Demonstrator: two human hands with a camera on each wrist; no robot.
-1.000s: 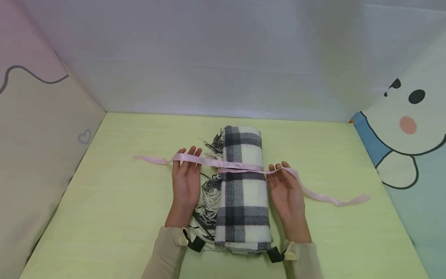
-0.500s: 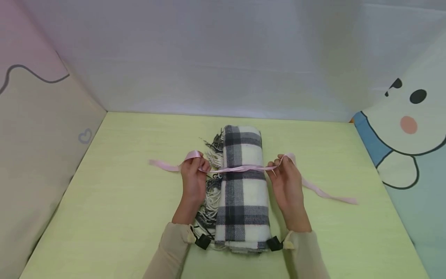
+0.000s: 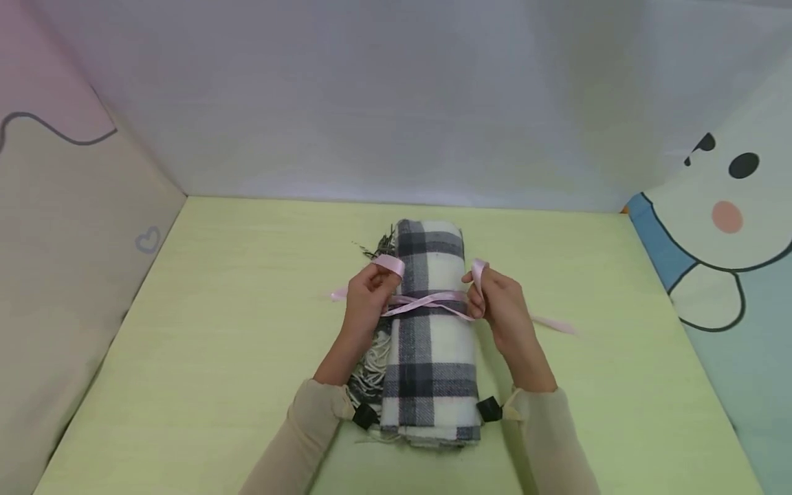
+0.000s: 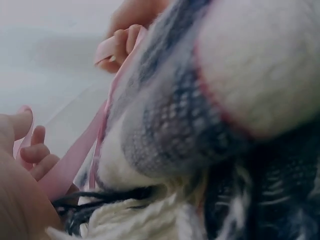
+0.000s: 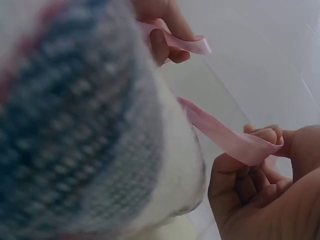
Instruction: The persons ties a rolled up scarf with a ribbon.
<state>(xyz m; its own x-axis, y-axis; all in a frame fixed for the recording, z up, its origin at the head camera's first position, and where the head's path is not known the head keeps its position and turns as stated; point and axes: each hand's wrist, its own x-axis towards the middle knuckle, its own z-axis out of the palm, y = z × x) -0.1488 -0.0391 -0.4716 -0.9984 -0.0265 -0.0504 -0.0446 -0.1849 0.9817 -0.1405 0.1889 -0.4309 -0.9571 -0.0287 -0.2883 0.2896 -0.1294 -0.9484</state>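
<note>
A folded black-and-white plaid scarf (image 3: pixel 432 344) with a fringe (image 3: pixel 371 368) on its left side lies lengthwise on the table. Around its middle runs a pink ribbon (image 3: pixel 427 300), its strands crossing on top. At the left edge of the scarf my left hand (image 3: pixel 368 299) pinches one end part of the ribbon, which loops up over the fingers. My right hand (image 3: pixel 498 299) holds the other end part beside the right edge, curled fingers and thumb round it. In the right wrist view the ribbon (image 5: pixel 225 135) stretches from the scarf to the right hand's fingers.
The pale yellow-green table (image 3: pixel 247 275) extends on both sides of the scarf. A whitish cloth wall (image 3: pixel 396 103) stands at the back, with printed panels left and right. A small black wrist camera (image 3: pixel 366 416) sits by the left sleeve.
Both hands have moved inward toward the scarf and curled round the ribbon, which they earlier bore on straighter fingers. The ribbon's loose tails have drawn inward, and its strands now cross over the scarf.
</note>
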